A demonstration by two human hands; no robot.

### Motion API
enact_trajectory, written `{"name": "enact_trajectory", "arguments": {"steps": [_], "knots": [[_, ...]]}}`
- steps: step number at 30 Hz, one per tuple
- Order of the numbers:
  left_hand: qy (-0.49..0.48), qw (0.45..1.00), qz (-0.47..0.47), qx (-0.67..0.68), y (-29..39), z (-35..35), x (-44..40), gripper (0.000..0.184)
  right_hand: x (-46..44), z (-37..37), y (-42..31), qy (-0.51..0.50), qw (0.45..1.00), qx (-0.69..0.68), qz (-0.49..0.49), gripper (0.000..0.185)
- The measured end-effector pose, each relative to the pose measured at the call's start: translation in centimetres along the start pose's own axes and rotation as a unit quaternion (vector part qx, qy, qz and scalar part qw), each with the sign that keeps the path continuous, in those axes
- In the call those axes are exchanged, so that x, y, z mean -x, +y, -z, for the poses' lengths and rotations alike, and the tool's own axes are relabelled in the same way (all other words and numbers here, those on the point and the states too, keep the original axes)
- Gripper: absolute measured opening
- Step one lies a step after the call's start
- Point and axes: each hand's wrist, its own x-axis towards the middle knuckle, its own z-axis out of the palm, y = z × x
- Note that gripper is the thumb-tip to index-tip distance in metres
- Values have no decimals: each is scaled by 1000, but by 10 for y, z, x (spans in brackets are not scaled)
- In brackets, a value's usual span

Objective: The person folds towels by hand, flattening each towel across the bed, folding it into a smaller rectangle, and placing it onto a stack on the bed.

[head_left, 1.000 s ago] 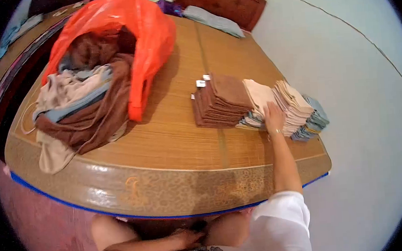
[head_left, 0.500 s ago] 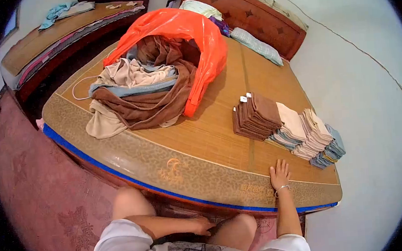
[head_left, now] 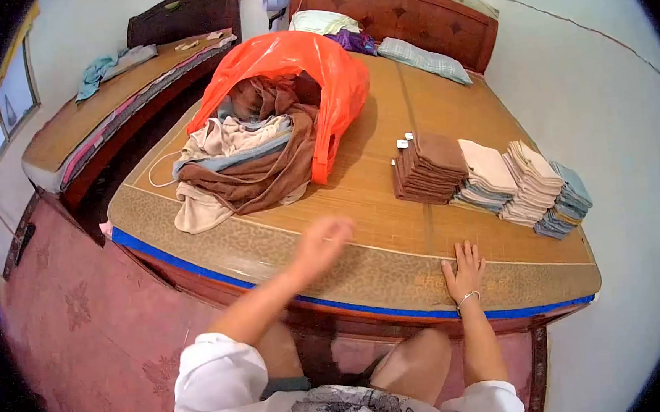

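Observation:
My right hand [head_left: 466, 274] lies flat with fingers spread on the mat's front border, in front of the folded stacks, holding nothing. My left hand [head_left: 324, 246] is raised over the front of the mat, blurred, its fingers not clear. Beyond it, a red plastic bag [head_left: 345, 90] lies on its side with brown, beige and grey-blue cloths [head_left: 256, 182] spilling from its mouth. To the right stand a folded brown stack [head_left: 428, 170], a beige-topped stack [head_left: 486, 166], a pale pink stack [head_left: 531, 180] and a blue-grey stack [head_left: 570, 197], side by side.
The bed mat [head_left: 392, 224] has a blue front edge. Pillows [head_left: 425, 60] and a purple cloth [head_left: 353, 42] lie by the wooden headboard [head_left: 401, 13]. A second bed [head_left: 101, 107] stands at the left, a white wall [head_left: 606, 110] at the right.
My right hand has come off the beige-topped stack and down onto the mat's front border. My left hand has risen from my lap to above the mat. The view has shifted.

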Motion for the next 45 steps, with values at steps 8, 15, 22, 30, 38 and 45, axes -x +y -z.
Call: {"name": "enact_trajectory", "arguments": {"steps": [8,15,22,30,38,45], "knots": [[180,904,-111,-373,-46,68,-96,22,-1,-1,0,3,1000,-13,-10,60],[104,888,3,-447,-57,90,-125,23,-2,-3,3,-4,1000,-22,-19,60],[271,918,-119,-263,24,127,-186,26,-1,-5,4,-2,999,-31,-20,62],[-3,948,-233,-218,175,73,-138,14,-4,-1,4,13,999,-42,-16,60],[-313,922,-161,-159,208,10,-75,16,-4,150,-107,10,776,-593,216,68],[-330,907,-197,-169,212,14,-69,18,9,200,-119,-289,733,-584,194,35]]}}
